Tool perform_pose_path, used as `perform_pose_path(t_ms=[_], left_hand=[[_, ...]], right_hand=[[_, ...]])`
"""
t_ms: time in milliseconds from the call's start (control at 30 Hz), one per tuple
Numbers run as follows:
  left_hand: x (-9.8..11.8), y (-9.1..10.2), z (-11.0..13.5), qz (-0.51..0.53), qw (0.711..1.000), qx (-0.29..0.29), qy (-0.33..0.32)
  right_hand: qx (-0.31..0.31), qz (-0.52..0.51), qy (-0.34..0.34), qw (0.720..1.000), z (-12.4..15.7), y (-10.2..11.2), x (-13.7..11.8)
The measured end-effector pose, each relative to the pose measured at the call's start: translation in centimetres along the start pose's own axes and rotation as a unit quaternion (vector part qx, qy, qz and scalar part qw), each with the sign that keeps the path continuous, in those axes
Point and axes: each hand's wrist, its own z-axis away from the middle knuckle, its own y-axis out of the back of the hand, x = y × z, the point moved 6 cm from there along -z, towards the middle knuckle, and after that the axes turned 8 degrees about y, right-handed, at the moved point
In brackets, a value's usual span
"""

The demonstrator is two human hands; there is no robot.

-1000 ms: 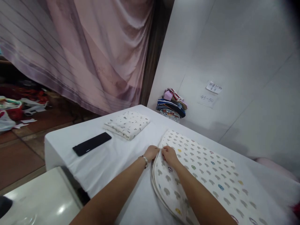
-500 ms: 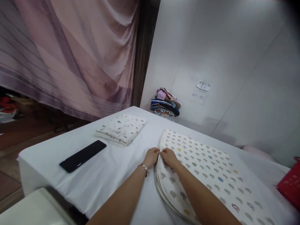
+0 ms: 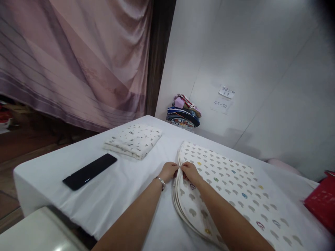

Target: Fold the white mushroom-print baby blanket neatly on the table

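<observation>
A cream cloth (image 3: 222, 174) printed with grey mushroom shapes and a few coloured ones lies folded in layers on the white-covered table (image 3: 157, 139). Its left edge is rounded, and several layers show there. My left hand (image 3: 169, 170), with a bracelet at the wrist, pinches that edge from the left. Close beside it my right hand (image 3: 190, 172) is closed on the same edge from the right, fingers curled over the top layer. The fingertips of both hands nearly meet, and the exact layers between them are hidden.
Left of my hands lie another folded printed cloth (image 3: 136, 139) and a black phone (image 3: 90, 170). A pile of folded clothes (image 3: 184, 111) stands by the wall at the back. A red object (image 3: 321, 200) is at the right edge. A pale seat (image 3: 39, 232) stands at the lower left.
The view has shifted slightly. Both hands stay at the cloth's left edge, and the layers under the fingers look a little more parted and raised.
</observation>
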Motion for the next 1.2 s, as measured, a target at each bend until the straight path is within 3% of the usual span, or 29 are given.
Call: perform_pose_path(t_ms=[200,400,733,1033,1200], left_hand=[[0.6,0.2,-0.1,-0.037,0.998,0.024,-0.047],[1.1,0.2,0.3,-0.060,0.993,0.036,-0.100],[0.4,-0.1,0.2,-0.088,0.995,0.034,-0.027],[1.0,0.3,1.4,-0.161,0.981,0.093,-0.058],[1.4,0.3,2.6,-0.193,0.971,0.111,-0.088]], right_hand=[[-0.007,0.037,0.026,0.999,-0.1,0.0,-0.6],[-0.042,0.062,0.008,0.997,-1.2,-0.1,-0.6],[-0.050,0.077,-0.010,0.996,-0.8,0.0,-0.4],[0.008,0.227,0.029,0.974,-0.3,1.4,-3.1],[-0.010,0.317,0.047,0.947,-0.2,1.1,-4.7]])
